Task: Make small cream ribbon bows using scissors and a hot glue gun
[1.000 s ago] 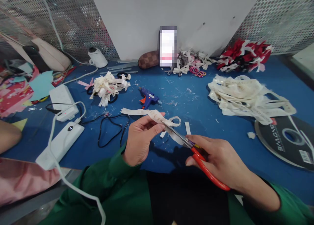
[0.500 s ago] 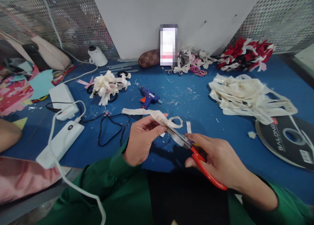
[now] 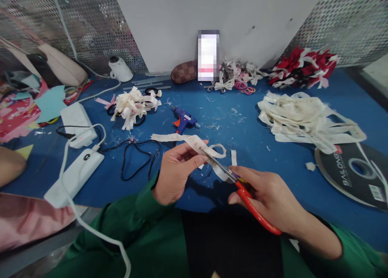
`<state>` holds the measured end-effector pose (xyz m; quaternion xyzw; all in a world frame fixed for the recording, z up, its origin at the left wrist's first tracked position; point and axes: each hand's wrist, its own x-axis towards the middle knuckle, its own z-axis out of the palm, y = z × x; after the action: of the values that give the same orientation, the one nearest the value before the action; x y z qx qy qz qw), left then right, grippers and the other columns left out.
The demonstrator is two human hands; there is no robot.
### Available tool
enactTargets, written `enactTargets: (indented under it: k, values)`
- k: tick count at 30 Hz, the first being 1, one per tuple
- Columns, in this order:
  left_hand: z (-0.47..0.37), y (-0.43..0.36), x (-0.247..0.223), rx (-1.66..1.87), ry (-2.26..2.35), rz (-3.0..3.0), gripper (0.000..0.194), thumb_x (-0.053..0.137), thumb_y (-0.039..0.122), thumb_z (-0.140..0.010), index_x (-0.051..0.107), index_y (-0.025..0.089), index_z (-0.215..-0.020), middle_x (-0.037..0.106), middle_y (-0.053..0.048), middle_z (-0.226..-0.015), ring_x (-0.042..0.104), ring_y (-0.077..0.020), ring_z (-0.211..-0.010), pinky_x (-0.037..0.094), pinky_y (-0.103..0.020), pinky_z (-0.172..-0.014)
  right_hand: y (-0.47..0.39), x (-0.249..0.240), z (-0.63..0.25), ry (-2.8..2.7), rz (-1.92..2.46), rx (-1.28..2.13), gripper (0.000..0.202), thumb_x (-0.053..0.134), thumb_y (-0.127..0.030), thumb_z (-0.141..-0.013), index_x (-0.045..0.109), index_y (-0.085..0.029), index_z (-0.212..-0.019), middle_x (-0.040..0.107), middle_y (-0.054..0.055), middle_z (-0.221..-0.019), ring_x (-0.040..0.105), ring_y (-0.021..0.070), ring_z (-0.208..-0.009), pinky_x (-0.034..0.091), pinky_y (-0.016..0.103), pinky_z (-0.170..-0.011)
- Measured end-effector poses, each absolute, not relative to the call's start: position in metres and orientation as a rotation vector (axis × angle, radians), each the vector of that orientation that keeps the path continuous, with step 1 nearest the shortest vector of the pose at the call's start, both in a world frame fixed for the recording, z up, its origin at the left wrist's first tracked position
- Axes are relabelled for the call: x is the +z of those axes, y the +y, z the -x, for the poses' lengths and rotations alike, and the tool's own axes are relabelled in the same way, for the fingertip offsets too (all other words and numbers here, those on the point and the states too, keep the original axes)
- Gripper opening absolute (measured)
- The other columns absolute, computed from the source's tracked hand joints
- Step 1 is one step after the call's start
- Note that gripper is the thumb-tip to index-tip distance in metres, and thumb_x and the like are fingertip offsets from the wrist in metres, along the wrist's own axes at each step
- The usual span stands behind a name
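My left hand point(image 3: 178, 170) pinches a white printed ribbon point(image 3: 172, 137) between thumb and fingers. One end of the ribbon sticks out to the left, and a loop of it curls on the right. My right hand point(image 3: 269, 193) is wrapped around red-handled scissors point(image 3: 254, 209). Their blades point up and left along the ribbon, with the tips by my left fingertips; I cannot tell how far the blades are apart. A short cut piece of ribbon point(image 3: 233, 157) lies just beyond the scissors. Behind my left hand rests a blue glue gun point(image 3: 184, 119).
A heap of white ribbon point(image 3: 303, 116) lies at right, over a black spool point(image 3: 348, 177). White bows point(image 3: 133, 106) sit at left, near white power banks point(image 3: 75, 177) with cables. A phone point(image 3: 208, 55) leans at the back beside red and white bows point(image 3: 306, 67). Another person's arm point(image 3: 10, 164) shows at far left.
Almost nothing differs. The scissors and both hands have shifted very slightly, while the ribbon stays in my left fingers.
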<state>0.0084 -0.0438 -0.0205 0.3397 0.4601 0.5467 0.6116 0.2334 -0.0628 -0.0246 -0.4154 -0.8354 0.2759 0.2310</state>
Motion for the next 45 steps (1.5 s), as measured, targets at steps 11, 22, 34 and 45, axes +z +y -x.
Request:
enactTargets:
  k: [11, 22, 34, 45]
  values:
    - [-0.0049, -0.0415, -0.0176, 1.327, 1.105, -0.725, 0.017, 0.081, 0.035, -0.080, 0.084, 0.021, -0.090, 0.080, -0.006, -0.090, 0.071, -0.0167, -0.077, 0.058, -0.027, -0.073, -0.0618, -0.0245, -0.2371, -2.338, 1.183, 0.674, 0.049, 0.055, -0.062, -0.096, 0.066, -0.020, -0.119, 0.078, 0.007, -0.091, 0.074, 0.0187, -0.069, 0.051, 0.026, -0.058]
    - [-0.0066, -0.0414, -0.0211, 1.343, 1.119, -0.751, 0.016, 0.089, 0.019, -0.070, 0.084, 0.022, -0.085, 0.080, -0.002, -0.083, 0.070, -0.0129, -0.076, 0.058, -0.022, -0.073, -0.0615, -0.0230, -0.2349, -2.336, 1.207, 0.621, 0.053, 0.055, -0.065, -0.095, 0.067, -0.018, -0.118, 0.076, 0.006, -0.085, 0.069, 0.0162, -0.060, 0.047, 0.025, -0.052]
    - [-0.0061, -0.0430, -0.0230, 1.329, 1.135, -0.814, 0.027, 0.087, 0.019, -0.072, 0.084, 0.025, -0.098, 0.080, -0.002, -0.090, 0.070, -0.0138, -0.078, 0.060, -0.026, -0.076, -0.0634, -0.0241, -0.2345, -2.306, 1.204, 0.730, 0.047, 0.057, -0.061, -0.096, 0.067, -0.020, -0.116, 0.075, 0.004, -0.082, 0.067, 0.0151, -0.059, 0.045, 0.025, -0.051]
    - [-0.0067, -0.0418, -0.0219, 1.345, 1.126, -0.804, 0.027, 0.088, 0.018, -0.071, 0.084, 0.026, -0.096, 0.081, -0.001, -0.094, 0.071, -0.0125, -0.084, 0.059, -0.022, -0.078, -0.0633, -0.0253, -0.2346, -2.291, 1.189, 0.770, 0.050, 0.059, -0.062, -0.095, 0.065, -0.019, -0.118, 0.075, 0.005, -0.085, 0.068, 0.0152, -0.061, 0.046, 0.024, -0.053]
